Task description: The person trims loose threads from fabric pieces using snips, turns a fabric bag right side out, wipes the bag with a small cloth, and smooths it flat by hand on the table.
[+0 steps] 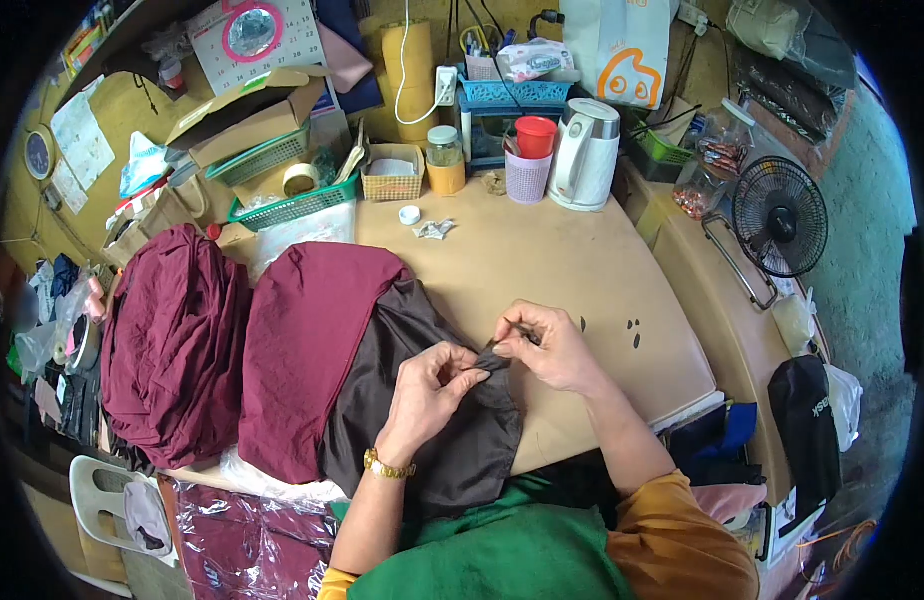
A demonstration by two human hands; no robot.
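Observation:
A maroon and black garment (307, 345) lies on the table in front of me, its black cloth (387, 385) nearest my hands. My left hand (432, 390), with a gold watch on the wrist, pinches a gathered bit of the black cloth's edge between thumb and fingers. Close beside it, my right hand (550, 348) is closed around a small dark pointed tool (520, 329), mostly hidden by the fingers; its kind is unclear. The tool's end is near the pinched cloth; whether they touch I cannot tell.
A heap of maroon cloth (177, 345) stands at the left. Along the back are a green basket (297, 210), a glass jar (445, 160), a lilac cup (528, 178) and a white kettle (585, 155). A black fan (780, 217) stands at the right.

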